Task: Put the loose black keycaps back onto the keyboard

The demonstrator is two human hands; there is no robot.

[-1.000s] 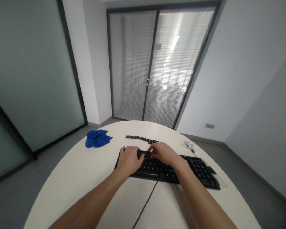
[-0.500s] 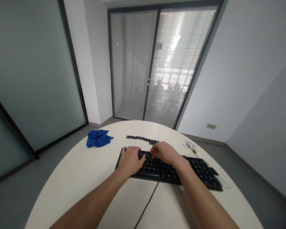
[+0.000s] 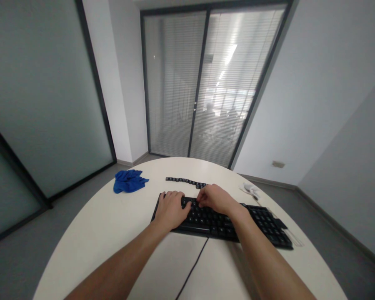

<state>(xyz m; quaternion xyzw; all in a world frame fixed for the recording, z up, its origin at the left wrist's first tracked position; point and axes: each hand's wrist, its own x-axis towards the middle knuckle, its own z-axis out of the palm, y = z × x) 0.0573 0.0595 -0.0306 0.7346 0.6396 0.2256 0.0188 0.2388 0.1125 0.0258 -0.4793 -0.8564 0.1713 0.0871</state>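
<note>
A black keyboard (image 3: 264, 225) lies on a round white table (image 3: 112, 233). My left hand (image 3: 170, 208) rests flat on the keyboard's left end, fingers stretched out over the keys. To its right, my right hand (image 3: 217, 199) is bent over the far rows of keys. Its fingertips are curled down and pressed together, and what they hold, if anything, is hidden. A row of loose black keycaps (image 3: 184, 181) lies on the table just beyond the keyboard.
A crumpled blue cloth (image 3: 128, 181) lies at the table's far left. A small white object (image 3: 250, 189) sits at the far right, beyond the keyboard. A dark line (image 3: 192, 266) runs from the keyboard toward me. Glass doors with blinds stand behind.
Both hands stay on the keyboard in almost the same places. The view has shifted slightly.
</note>
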